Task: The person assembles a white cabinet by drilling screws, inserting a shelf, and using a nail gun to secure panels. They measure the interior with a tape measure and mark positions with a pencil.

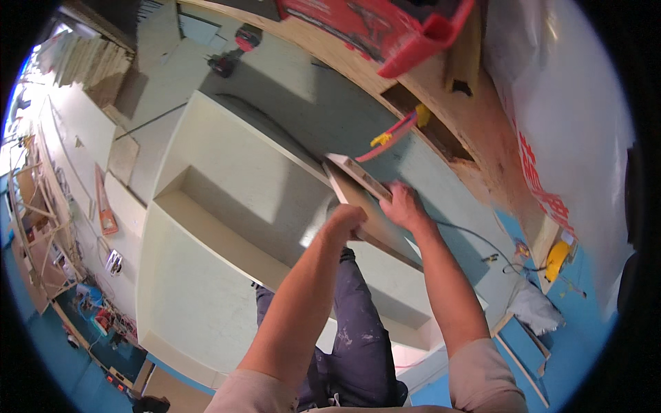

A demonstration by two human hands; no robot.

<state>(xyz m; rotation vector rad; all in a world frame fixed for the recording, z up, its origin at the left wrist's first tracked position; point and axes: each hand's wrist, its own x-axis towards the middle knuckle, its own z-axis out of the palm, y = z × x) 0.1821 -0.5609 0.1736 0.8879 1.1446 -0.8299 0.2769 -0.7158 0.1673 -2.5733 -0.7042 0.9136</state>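
Both hands meet at one wooden board (pixel 365 199), a flat panel held tilted over the upper edge of a big pale cabinet carcass (pixel 227 206). His right hand (pixel 406 206) is wrapped over the board's upper long edge, fingers curled onto it. His left hand (pixel 346 219) is clenched around the board's lower edge, knuckles toward the camera, just beside the right one. Both forearms reach up and forward, nearly straight, elbows low, with paint-flecked dark trousers (pixel 361 330) showing between them.

That carcass lies on its back, split by dividers into open compartments; the ones in view hold nothing but shadow. Beyond the board, a red and yellow clamp (pixel 392 132) rests on the pale sheet near a plywood edge. A red tool (pixel 385 27) sits on the plywood bench at the top. Farther off, a cordless drill (pixel 231 55) lies on the floor, and a yellow tool (pixel 556 260) with a dark cable sits on the blue floor to the right.
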